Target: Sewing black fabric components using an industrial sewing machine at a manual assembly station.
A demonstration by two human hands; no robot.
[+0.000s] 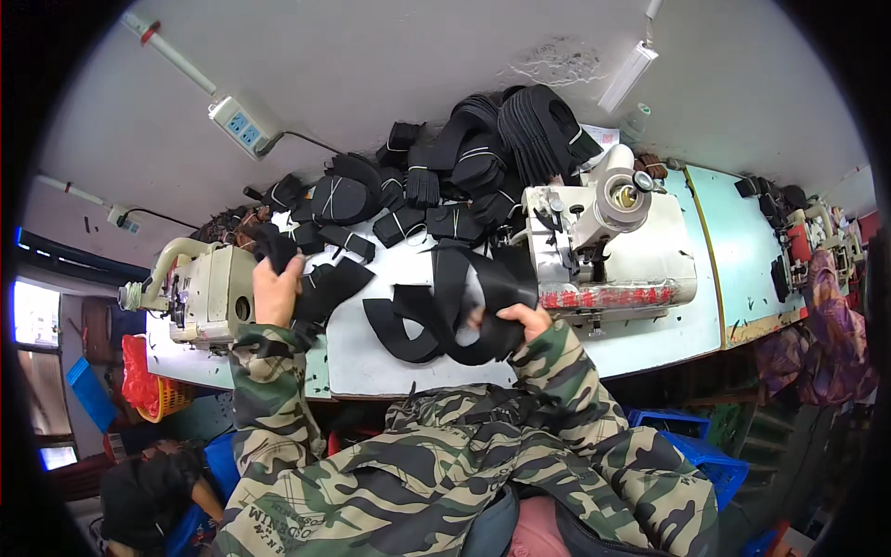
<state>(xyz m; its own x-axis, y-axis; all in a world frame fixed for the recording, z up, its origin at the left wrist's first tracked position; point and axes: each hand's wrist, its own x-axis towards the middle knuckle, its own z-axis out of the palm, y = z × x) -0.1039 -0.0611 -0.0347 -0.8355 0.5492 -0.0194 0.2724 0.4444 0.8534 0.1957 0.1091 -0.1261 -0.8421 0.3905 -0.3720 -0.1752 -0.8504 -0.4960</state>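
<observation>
Apparently, your left hand (276, 291) clutches bunched black fabric (274, 245) (raised, probably for clearance); your right hand (528, 320) grips curved black fabric bands (493, 345), likely steadying them.

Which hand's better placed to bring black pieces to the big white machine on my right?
Likely your right hand: it holds a black piece near that machine; your left hand is farther away.

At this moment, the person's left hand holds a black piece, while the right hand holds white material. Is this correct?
Not entirely: the head view shows the right hand holding black material, not white. The left hand does hold a black piece.
</observation>
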